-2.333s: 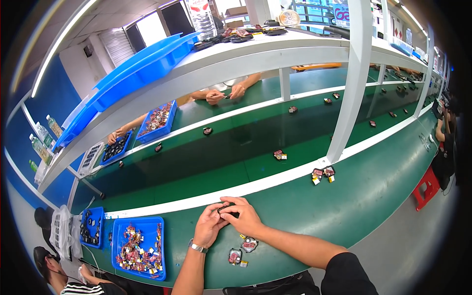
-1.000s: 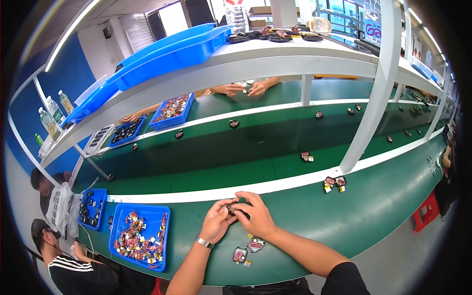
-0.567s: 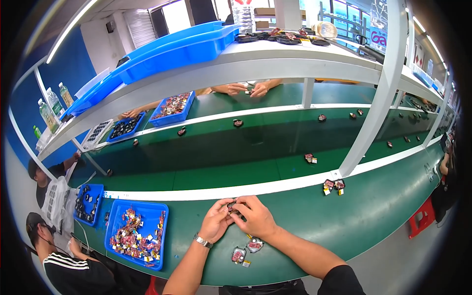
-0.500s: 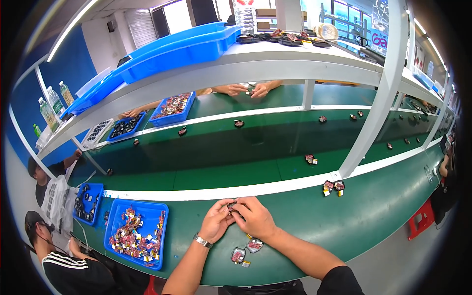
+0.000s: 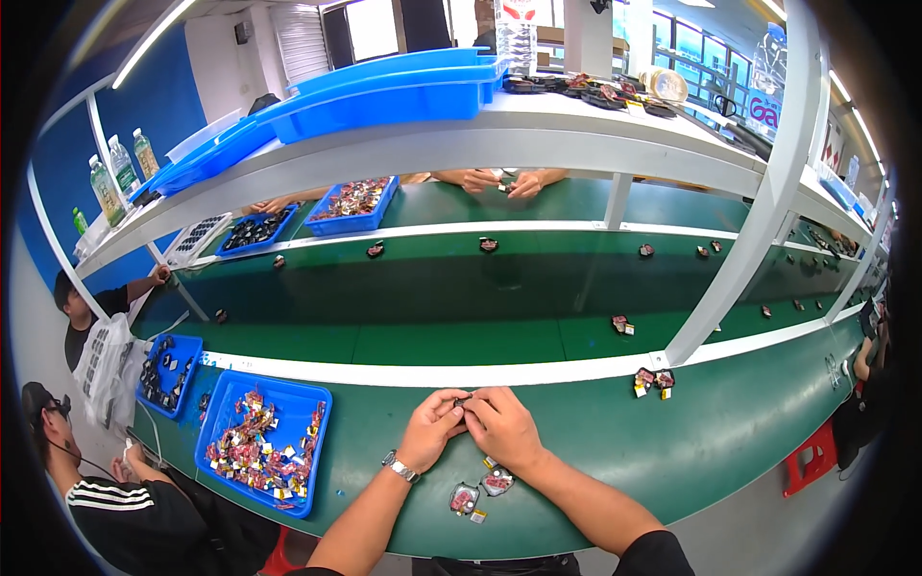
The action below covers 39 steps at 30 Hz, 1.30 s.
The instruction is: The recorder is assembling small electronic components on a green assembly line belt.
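Note:
Over the green table (image 5: 595,461), my left hand (image 5: 432,430) and my right hand (image 5: 503,428) meet with their fingertips pinched together. Between them they grip a small dark part (image 5: 460,403), mostly hidden by the fingers. A metal-banded watch is on my left wrist. Just below my hands lie two small assemblies with clear-and-dark rims, red insides and white-yellow tags: the left assembly (image 5: 464,499) and the right assembly (image 5: 497,481), close to my right forearm.
Left of my hands stands a blue tray (image 5: 322,437) of red-and-white parts, with a smaller blue tray (image 5: 197,360) of black parts beyond. A white rail (image 5: 461,369) borders the belt (image 5: 480,336). Two assemblies (image 5: 653,382) lie by a post (image 5: 740,240). A seated person (image 5: 125,509) works at left.
My hands have turned slightly around the small part, hiding more of it. The whole view has shifted a little. The two assemblies below have stayed on the table.

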Motion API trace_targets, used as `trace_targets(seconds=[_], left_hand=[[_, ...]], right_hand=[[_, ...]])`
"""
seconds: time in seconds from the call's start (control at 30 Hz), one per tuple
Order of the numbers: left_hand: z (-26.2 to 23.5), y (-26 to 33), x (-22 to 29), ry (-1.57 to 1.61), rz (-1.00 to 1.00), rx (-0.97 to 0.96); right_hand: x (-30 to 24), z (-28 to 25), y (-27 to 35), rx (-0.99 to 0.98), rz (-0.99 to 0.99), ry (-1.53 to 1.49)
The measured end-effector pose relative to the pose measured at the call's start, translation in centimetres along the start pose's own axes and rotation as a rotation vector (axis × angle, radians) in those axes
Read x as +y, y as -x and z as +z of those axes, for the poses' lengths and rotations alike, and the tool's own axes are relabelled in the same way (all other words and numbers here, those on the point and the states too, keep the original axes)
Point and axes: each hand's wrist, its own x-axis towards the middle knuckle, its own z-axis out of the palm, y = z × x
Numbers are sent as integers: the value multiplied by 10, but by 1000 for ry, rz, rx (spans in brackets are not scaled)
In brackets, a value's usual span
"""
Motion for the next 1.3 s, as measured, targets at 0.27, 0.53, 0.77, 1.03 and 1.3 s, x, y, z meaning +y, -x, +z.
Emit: trace_targets(seconds=[0.27,0.53,0.77,1.03,1.3], left_hand=[[9,3,-4,-97,63,121],[6,0,-15,-320,105,164],[3,1,-11,-262,151,134],[8,0,-12,-265,202,85],[2,1,-15,-282,223,76]], right_hand=[[3,3,4,-18,267,-302],[2,2,6,22,338,-384],[1,6,4,-4,327,-406],[2,1,5,25,292,-346],[2,3,4,16,274,-374]])
